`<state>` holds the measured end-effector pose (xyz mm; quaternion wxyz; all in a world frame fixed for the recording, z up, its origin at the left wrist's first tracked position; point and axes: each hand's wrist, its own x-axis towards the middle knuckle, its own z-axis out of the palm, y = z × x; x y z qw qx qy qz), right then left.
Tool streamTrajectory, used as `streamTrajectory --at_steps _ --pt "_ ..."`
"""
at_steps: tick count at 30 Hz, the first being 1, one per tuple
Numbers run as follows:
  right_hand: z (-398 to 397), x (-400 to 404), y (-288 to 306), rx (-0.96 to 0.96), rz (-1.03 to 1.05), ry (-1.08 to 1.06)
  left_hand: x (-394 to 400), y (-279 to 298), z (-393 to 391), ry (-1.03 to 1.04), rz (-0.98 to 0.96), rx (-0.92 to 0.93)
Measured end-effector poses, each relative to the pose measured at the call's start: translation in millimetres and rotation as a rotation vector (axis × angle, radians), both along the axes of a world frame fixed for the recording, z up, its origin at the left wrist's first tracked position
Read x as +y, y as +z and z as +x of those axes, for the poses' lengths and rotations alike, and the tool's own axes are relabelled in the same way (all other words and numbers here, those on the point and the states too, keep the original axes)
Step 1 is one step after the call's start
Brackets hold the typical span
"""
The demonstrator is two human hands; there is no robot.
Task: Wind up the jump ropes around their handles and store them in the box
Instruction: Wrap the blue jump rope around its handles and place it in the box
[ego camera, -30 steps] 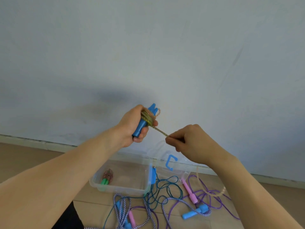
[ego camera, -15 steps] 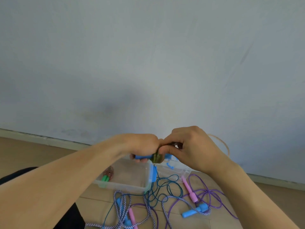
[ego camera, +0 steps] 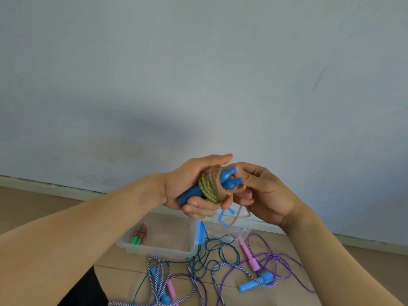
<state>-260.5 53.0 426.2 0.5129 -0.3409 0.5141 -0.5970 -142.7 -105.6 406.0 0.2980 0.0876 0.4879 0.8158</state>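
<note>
Here, left hand gripping blue handles (rope-wound), right hand pinching the rope.

I see paired blue plastic handles wrapped in olive-tan braided rope, tips toward 2 o'clock; the clear plastic box sits at 7 o'clock below.

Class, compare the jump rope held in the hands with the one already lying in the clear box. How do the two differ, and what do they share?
The held jump rope has blue handles; the boxed jump rope has green ones.
The held rope's cord is yellowish tan, with a loose end still hanging; the boxed rope's cord looks reddish brown, with no loose end visible.
The left hand grips the held rope up in the air; the boxed rope rests in the clear box.
Both have cord wound around paired handles.
</note>
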Motion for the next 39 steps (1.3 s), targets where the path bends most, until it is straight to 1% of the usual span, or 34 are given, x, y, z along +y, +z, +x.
streamTrajectory --at_steps 2,4,6,9,11,13,15,16,19,20,22,24,25,27,30,32,33,36,39 --pt "-1 1 3 -0.036 0.004 -0.041 -2 1 1 0.075 0.042 0.006" --pt "1 1 4 0.011 0.034 -0.085 -2 -1 2 0.157 0.031 -0.005" --pt "4 -1 8 0.061 0.053 -0.125 0 -2 2 0.26 -0.022 -0.016" --pt "4 -3 11 0.207 0.085 -0.18 4 1 0 0.421 -0.078 -0.013" --pt "3 -2 11 0.334 0.135 -0.187 4 2 -1 0.53 -0.056 -0.034" --pt "4 -1 9 0.398 0.169 -0.217 1 2 -2 0.598 -0.041 -0.052" --pt "6 -2 8 0.493 0.177 -0.263 -1 1 -1 0.579 -0.028 -0.067" --pt "8 -2 8 0.589 0.172 -0.29 -1 0 -1 0.532 -0.011 -0.075" --pt "12 -4 5 0.965 0.12 -0.344 3 0 2 0.351 0.05 -0.1" --pt "13 -4 3 1.044 0.115 -0.337 4 0 3 0.33 0.056 -0.106" --pt "12 -4 0 1.155 0.157 -0.279 6 2 2 0.371 0.047 -0.147" --pt "9 -5 -3 1.248 0.237 -0.19 6 2 0 0.468 -0.019 -0.2" --pt "9 -5 -3 1.262 0.265 -0.151 5 1 -1 0.52 -0.075 -0.223" --pt "11 -4 -2 1.216 0.293 -0.106 4 -1 -3 0.612 -0.185 -0.283" --pt "13 -2 0 1.167 0.31 -0.08 6 -5 -4 0.716 -0.29 -0.374" --pt "16 -2 -1 1.116 0.297 -0.109 6 -6 -6 0.803 -0.328 -0.415" --pt "17 -2 -2 1.068 0.277 -0.162 4 -7 -6 0.863 -0.349 -0.425" --pt "18 -3 -3 0.99 0.228 -0.322 -3 -6 -9 1.04 -0.502 -0.387" --pt "20 -2 -3 1.052 0.187 -0.319 -2 -7 -9 1.132 -0.802 -0.255"
